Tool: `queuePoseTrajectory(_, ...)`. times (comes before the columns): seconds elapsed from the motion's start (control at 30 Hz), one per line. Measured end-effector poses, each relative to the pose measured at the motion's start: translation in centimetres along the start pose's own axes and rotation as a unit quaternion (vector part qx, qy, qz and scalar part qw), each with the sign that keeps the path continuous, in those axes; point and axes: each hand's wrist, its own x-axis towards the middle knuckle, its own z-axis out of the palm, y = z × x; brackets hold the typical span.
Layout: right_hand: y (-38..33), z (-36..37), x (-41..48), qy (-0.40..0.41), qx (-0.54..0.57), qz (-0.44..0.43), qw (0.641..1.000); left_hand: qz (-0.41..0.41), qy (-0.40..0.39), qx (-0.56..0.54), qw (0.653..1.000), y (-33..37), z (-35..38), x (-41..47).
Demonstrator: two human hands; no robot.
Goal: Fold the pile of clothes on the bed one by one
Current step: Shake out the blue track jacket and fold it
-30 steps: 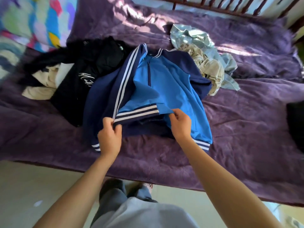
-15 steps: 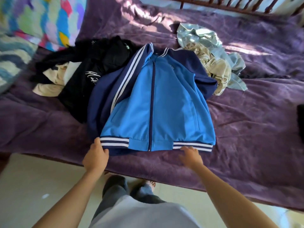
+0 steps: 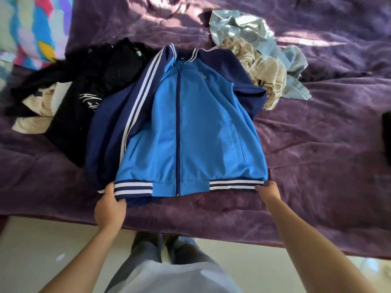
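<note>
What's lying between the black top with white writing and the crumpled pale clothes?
The blue jacket, spread front-up and zipped, fills that stretch in the head view. Its navy sleeves reach the black top and the pale clothes.

On the blue zip-front jacket with navy striped sleeves [image 3: 190, 123], the small chest emblem [image 3: 202, 75] is too small to read, and the sleeve on the frame's right is mostly hidden behind the body. The left hand's [image 3: 110, 208] fingers are out of sight under the hem corner. White script on the black garment [image 3: 84, 98] at centre left is partly covered by the jacket's other sleeve. A cream garment [image 3: 40, 115] shows only in patches beneath it. The frame cuts off a dark object [image 3: 386, 132] at the right edge and multicoloured patterned fabric [image 3: 31, 28] at upper left.
</note>
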Motion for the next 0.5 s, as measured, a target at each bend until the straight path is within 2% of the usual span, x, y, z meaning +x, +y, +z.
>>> queuePoseTrajectory(0.17, -0.2, 0.9, 1.3, 0.007, 0.113, 0.046, 0.992, -0.027, 0.049, -0.079, 0.995, -0.8, -1.3, 0.5)
queuePoseTrajectory(0.3, -0.2, 1.4, 0.3, 0.028, 0.221, 0.076, 0.972, -0.041, 0.036, -0.098, 0.994, -2.3, -2.1, 1.0)
queuePoseTrajectory(0.5, -2.4, -4.0, -1.9, 0.199, 0.331, -0.012, 0.922, -0.037, 0.032, -0.104, 0.993, -3.0, -6.3, 4.0)
